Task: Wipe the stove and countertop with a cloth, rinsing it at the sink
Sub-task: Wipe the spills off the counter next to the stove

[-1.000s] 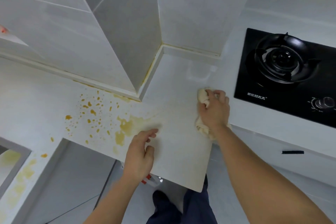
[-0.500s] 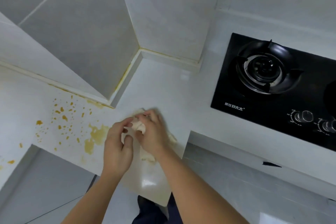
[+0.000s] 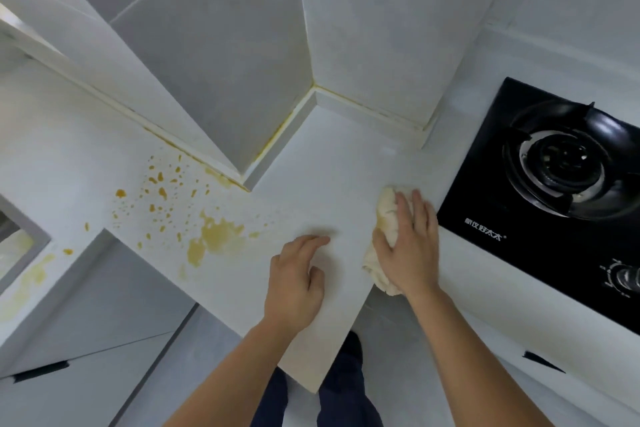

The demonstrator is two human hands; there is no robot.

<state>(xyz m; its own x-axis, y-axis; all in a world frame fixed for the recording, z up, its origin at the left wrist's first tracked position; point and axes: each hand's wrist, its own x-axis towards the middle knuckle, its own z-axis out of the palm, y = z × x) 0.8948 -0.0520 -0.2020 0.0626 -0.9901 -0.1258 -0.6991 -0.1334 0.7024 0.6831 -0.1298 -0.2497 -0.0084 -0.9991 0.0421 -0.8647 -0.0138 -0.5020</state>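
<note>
With your right hand (image 3: 410, 246) pressing flat-fingered on the cloth (image 3: 386, 215) just beside the stove (image 3: 540, 204), sweep it left across the surface (image 3: 311, 163) into the yellow spill (image 3: 214, 236), left hand (image 3: 298, 279), its grip loosely curled and empty, bracing

Grey wall tiles (image 3: 207, 55) fill upper frame, meeting in corner with yellowed sealant strip (image 3: 277, 135). White cabinet fronts (image 3: 104, 315) below tiles, lower left, with dark slot handle (image 3: 41, 371). Second dark handle (image 3: 542, 360) lower right. Dark trouser legs (image 3: 346, 392) and pale floor (image 3: 214, 350) at bottom centre.
</note>
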